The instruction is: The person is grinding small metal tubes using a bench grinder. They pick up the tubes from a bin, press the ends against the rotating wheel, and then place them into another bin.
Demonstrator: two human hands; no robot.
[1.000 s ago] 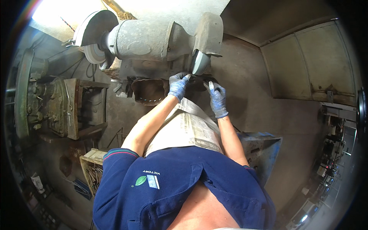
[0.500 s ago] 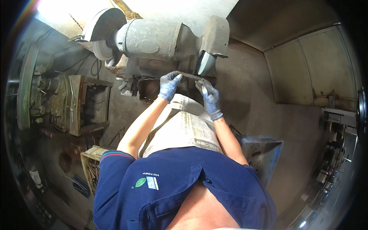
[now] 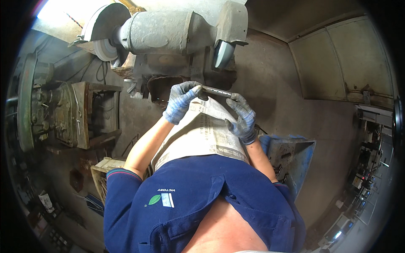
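Note:
My left hand (image 3: 182,101), in a blue and grey work glove, pinches one end of a slim metal bar (image 3: 218,92) with a row of small dark marks or holes along it. The bar lies roughly level in front of me, tilting down a little to the right. At its other end is my right hand (image 3: 242,118), gloved alike. Its fingertips are at or against the bar's end, while the thumb stands well apart. Beyond the hands is a grey bench grinder (image 3: 160,31), with a wheel (image 3: 105,49) at its left and a partly hooded wheel (image 3: 224,55) at its right.
Newspaper (image 3: 202,130) covers my lap. A blue-edged bin (image 3: 291,156) with dark pieces in it stands at my right, and a wooden crate (image 3: 101,170) at my left. Farther left is a greenish machine (image 3: 63,111). Metal panels (image 3: 337,63) stand at the far right.
Both hands have come back from the right grinding wheel toward me with the bar. My right hand has spread its thumb away from the fingers. The view has shifted slightly.

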